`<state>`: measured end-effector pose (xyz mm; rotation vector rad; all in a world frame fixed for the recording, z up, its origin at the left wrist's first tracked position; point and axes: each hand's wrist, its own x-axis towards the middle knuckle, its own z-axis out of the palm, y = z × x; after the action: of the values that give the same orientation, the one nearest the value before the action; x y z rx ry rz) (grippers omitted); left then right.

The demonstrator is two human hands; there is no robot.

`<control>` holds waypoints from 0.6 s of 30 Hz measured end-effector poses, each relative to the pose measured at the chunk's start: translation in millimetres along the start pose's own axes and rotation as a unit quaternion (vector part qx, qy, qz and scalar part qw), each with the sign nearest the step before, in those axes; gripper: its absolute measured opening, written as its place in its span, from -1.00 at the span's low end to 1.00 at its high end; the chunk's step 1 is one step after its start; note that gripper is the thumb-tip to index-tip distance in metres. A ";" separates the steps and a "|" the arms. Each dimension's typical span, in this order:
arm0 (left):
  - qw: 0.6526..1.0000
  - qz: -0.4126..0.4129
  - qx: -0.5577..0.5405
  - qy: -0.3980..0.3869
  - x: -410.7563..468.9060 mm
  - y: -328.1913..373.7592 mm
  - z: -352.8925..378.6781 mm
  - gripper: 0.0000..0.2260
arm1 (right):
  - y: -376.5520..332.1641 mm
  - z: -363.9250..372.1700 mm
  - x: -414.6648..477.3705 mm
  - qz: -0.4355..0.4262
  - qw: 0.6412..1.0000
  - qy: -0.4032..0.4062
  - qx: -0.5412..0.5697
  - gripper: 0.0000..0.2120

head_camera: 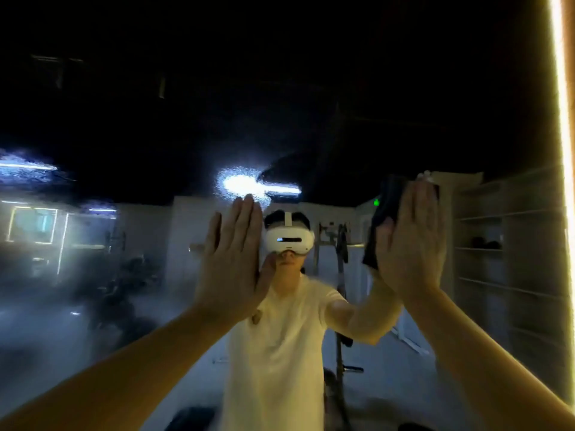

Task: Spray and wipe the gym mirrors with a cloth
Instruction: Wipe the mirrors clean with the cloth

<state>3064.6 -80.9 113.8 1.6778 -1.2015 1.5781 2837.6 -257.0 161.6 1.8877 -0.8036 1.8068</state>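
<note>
My left hand (231, 259) lay flat against the mirror (311, 98). Its fingers were straight, close together and pointing up, and it held nothing. My right hand (410, 244) was up at about the same height, well apart from the left and nearer the mirror's right edge. Its fingers were straight too, and the palm pressed a dark cloth (389, 197) onto the glass. The cloth showed past my fingertips and hung down along the thumb side of the hand. I could not see how much of it was hidden under my palm.

Between my two hands the glass gave back my own reflection, with a white headset (289, 241) over the eyes and a white T-shirt (280, 337). Both reflected arms reached out to meet mine. Above the headset a ceiling lamp (249, 183) shone in the mirror, with a speckled, hazy patch around it. The left part of the glass looked misty as well.

A warm light strip (558, 119) ran down the right edge of the mirror. Just beside it the reflection showed pale shelves (510, 244) holding a few dark things too blurred to make out. Behind my reflected shoulder stood a metal rack (340, 269).
</note>
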 end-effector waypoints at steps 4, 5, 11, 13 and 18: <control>0.997 0.043 -0.071 0.002 -4.5 -15.9 -9.0 -0.34 | -56.1 6.5 -11.1 0.100 0.995 0.011 0.009 -0.37; 0.995 0.055 -0.085 0.012 -8.8 -23.9 -13.8 -0.34 | -77.4 11.4 -13.1 0.084 0.996 0.012 0.010 -0.37; 0.995 0.048 -0.081 0.006 -45.8 -92.5 -36.2 -0.33 | -198.0 37.7 -17.8 -0.046 0.999 0.011 -0.010 -0.40; 0.998 0.031 -0.053 -0.003 -54.6 -107.4 -35.9 -0.34 | -224.1 43.9 -23.3 -0.107 0.994 0.008 -0.010 -0.40; 0.999 0.015 -0.045 0.003 -66.1 -102.4 -26.1 -0.37 | -210.7 41.2 -40.4 -0.306 0.951 -0.044 -0.010 -0.41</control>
<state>3146.2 4.3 73.5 1.6042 -1.2814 1.5217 3006.3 -119.9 139.0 1.9301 -0.2085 1.3282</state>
